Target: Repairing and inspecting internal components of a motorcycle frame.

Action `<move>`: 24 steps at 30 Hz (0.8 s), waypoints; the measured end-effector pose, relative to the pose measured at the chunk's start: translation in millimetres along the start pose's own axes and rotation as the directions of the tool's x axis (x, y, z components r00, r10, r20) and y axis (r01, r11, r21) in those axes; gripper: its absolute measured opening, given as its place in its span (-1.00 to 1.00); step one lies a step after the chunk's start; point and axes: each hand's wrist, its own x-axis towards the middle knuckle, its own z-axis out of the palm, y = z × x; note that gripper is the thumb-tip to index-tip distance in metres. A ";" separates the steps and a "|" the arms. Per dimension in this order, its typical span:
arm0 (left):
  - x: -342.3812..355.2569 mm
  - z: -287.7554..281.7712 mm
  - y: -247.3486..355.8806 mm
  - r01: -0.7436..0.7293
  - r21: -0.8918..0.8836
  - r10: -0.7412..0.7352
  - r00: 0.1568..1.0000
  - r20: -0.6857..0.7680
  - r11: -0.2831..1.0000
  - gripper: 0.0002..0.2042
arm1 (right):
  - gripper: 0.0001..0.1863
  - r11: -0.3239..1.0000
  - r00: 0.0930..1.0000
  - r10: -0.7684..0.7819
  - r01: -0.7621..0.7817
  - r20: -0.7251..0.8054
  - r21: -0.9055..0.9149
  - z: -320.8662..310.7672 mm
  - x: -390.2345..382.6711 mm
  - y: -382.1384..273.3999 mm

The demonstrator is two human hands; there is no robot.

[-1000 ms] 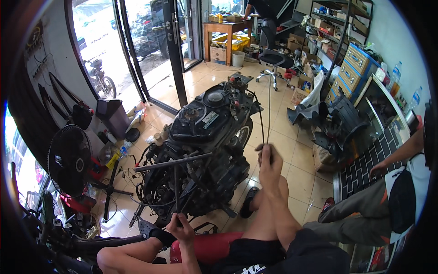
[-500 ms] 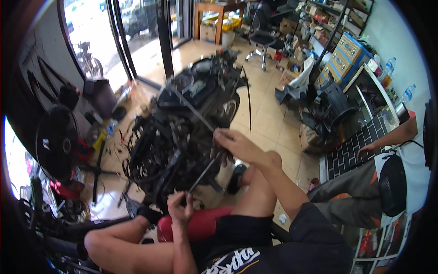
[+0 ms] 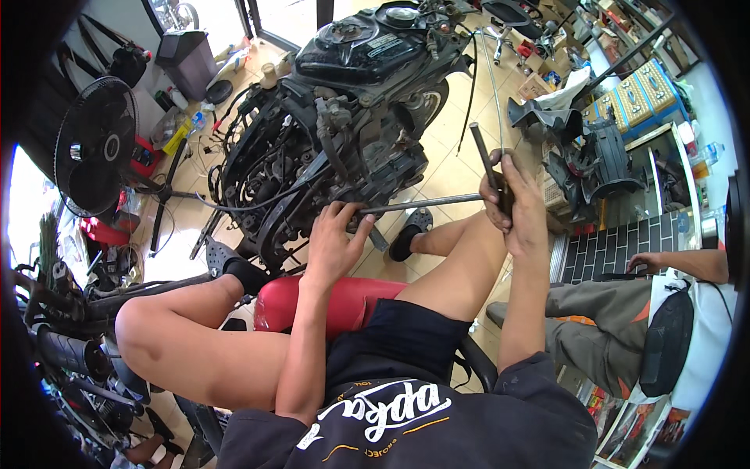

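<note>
My left hand [image 3: 337, 244] is closed with thumb and fingers at one end of a slim grey metal rod [image 3: 426, 203]. The rod runs level across to my right hand [image 3: 519, 205], which is raised above my right knee. That hand is wrapped round a dark metal bar [image 3: 480, 144] whose free end sticks up past the fingers. Rod and bar meet at the right palm; the fingers hide whether they are joined. Just beyond my hands stands a partly stripped black motorcycle [image 3: 344, 117], its frame and engine exposed.
Under me is a red padded seat [image 3: 312, 303]. A black standing fan [image 3: 101, 144] is at the left. On the right, a co-worker's hand [image 3: 647, 263] hangs near a black-tiled panel [image 3: 625, 246]. Black plastic parts [image 3: 594, 160] and a blue-edged drawer case [image 3: 641, 94] lie behind.
My right hand has moved right, and the rod has swung from slanted to nearly level. My left hand has risen with its end. The view has tipped downward.
</note>
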 end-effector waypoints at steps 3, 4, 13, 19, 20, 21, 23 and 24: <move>3.9 19.0 -12.0 0.024 0.016 -0.026 0.985 0.171 1.000 -0.47 | -0.69 0.974 0.990 -0.099 0.076 -0.102 -0.212 -5.2 -8.0 -20.9; 4.4 26.8 -16.7 0.063 0.022 -0.066 0.969 0.237 0.998 -0.42 | -0.68 0.945 0.971 -0.143 0.075 -0.193 -0.319 -3.8 -9.6 -23.7; 30.4 77.6 -79.5 0.337 -0.050 -0.251 0.784 0.568 0.940 -0.39 | -0.67 0.690 0.889 -0.408 0.150 -0.208 -0.708 7.5 -21.1 -36.6; 9.5 98.7 -112.1 0.646 -0.196 -0.490 0.712 0.503 0.737 -0.48 | -0.63 0.649 0.827 -0.490 0.136 -0.275 -0.749 10.0 -16.8 -12.8; 6.3 101.0 -114.6 0.685 -0.228 -0.523 0.693 0.496 0.692 -0.49 | -0.63 0.664 0.823 -0.489 0.135 -0.290 -0.735 9.7 -16.2 -11.1; 3.8 102.9 -116.7 0.719 -0.258 -0.553 0.673 0.491 0.645 -0.50 | -0.63 0.678 0.813 -0.496 0.144 -0.305 -0.720 8.7 -15.5 -10.7; 2.9 108.4 -118.4 0.721 -0.317 -0.571 0.686 0.450 0.617 -0.50 | -0.63 0.707 0.821 -0.479 0.151 -0.310 -0.691 5.5 -15.2 -12.5; 3.0 110.9 -118.9 0.731 -0.330 -0.588 0.679 0.439 0.598 -0.51 | -0.63 0.725 0.834 -0.445 0.122 -0.326 -0.678 3.5 -15.2 -14.5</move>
